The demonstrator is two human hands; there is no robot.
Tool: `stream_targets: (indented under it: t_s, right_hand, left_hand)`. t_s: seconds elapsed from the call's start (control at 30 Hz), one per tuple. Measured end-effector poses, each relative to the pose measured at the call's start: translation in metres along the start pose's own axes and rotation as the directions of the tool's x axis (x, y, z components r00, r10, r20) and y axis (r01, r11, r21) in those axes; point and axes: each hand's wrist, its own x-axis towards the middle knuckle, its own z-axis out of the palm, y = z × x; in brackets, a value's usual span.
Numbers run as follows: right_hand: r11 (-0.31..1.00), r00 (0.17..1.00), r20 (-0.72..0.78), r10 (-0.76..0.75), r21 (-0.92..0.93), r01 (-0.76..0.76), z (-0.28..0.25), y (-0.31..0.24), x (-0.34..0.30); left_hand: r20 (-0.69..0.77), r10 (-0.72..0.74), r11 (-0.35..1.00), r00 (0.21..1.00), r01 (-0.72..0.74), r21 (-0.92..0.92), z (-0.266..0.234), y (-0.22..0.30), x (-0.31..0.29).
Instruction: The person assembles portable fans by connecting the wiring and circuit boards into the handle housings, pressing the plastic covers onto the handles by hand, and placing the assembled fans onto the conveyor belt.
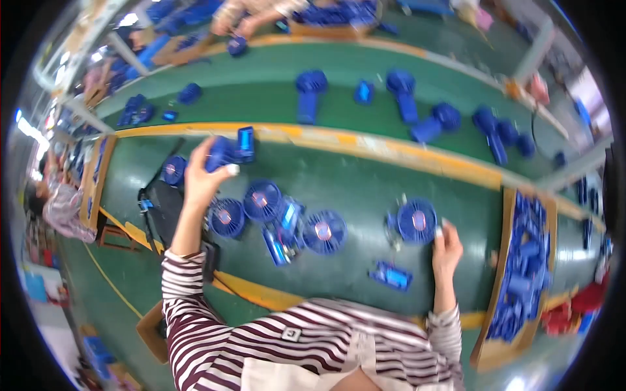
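Note:
My left hand (201, 171) is raised at the far side of the table, its fingers curled around a blue fan head (222, 154). A blue rectangular handle piece (245, 143) is right beside that fan head; whether the two are joined I cannot tell. On the right, my right hand (447, 249) has its fingers closed at the rim of another round blue fan head (417, 221), which has loose wires at its left side. Between my hands lie several more blue fan heads, among them one with a round grille (325, 232). Near me is an opened blue handle shell (391, 275).
A green conveyor belt (254, 85) carrying several blue hand fans runs beyond the yellow table edge. A cardboard box (486, 345) of blue parts stands at right. A black bag (166, 212) lies at left. Across the belt, another person's hands (238, 25) work.

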Motion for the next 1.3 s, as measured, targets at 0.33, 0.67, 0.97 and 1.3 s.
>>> stream_targets:
  t_s: [0.33,0.67,0.97,1.3]
  right_hand:
    - [0.995,0.998,-0.009,0.068,0.074,-0.067,0.001,-0.012,0.015]
    - [0.864,0.92,0.076,-0.383,-0.324,0.386,0.004,-0.067,0.002]
    - [0.852,0.94,0.255,-0.225,-0.416,0.317,0.007,-0.079,0.016]
    - [0.934,0.969,0.175,-0.172,-0.283,0.217,-0.028,-0.051,0.035]
  left_hand:
    - [-0.021,0.242,0.961,0.97,-0.237,0.145,0.023,0.051,-0.057]
    - [0.436,0.768,0.639,0.469,-0.512,-0.575,0.155,0.149,-0.18]
    - [0.579,0.733,0.661,0.357,-0.576,-0.481,0.181,0.138,-0.172]
    - [0.33,0.527,0.85,0.783,-0.486,-0.205,0.174,0.133,-0.146]
